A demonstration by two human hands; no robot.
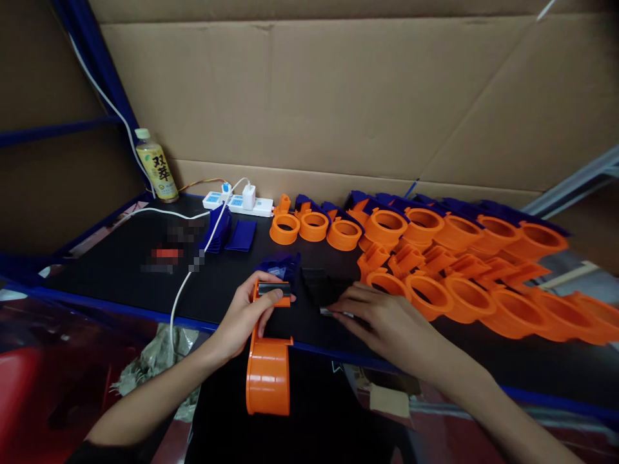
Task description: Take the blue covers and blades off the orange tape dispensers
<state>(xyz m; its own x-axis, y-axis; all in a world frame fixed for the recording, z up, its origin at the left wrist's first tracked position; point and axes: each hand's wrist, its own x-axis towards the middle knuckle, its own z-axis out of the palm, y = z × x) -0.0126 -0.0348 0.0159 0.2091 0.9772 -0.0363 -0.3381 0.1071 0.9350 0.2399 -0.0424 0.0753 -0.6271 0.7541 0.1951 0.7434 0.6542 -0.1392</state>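
Left hand (249, 317) at the near edge of the black desk (120, 270), fingers (275, 295) closed round the upper neck of an orange dispenser body (267, 377). The thumb lies across a short black roller (274, 288) seated at the top of that body. The dispenser's round drum end hangs off the desk edge toward the person, and its neck points up toward the desk. Right hand (384, 321) lies palm down just to the right, fingers stretched out leftward, tips on a small grey strip (333, 312) lying flat on the desk. Cannot tell whether those fingers pinch the strip or only rest on it. Just beyond the strip, a small heap of black parts (320, 285); left of the heap, behind the roller, a few blue parts (279, 263). Right half of the desk is crowded with rows of orange ring housings (435, 293), some with blue pieces behind; three more housings (314, 227) stand apart at mid-desk. Two stacks of blue plates (240, 235) lie near a white power strip (238, 203) with a charger plugged in, and a white cable (181, 290) runs off the front edge. A yellow-labelled bottle (157, 166) stands upright at the back left corner. Brown cardboard (338, 96) lines the wall behind.
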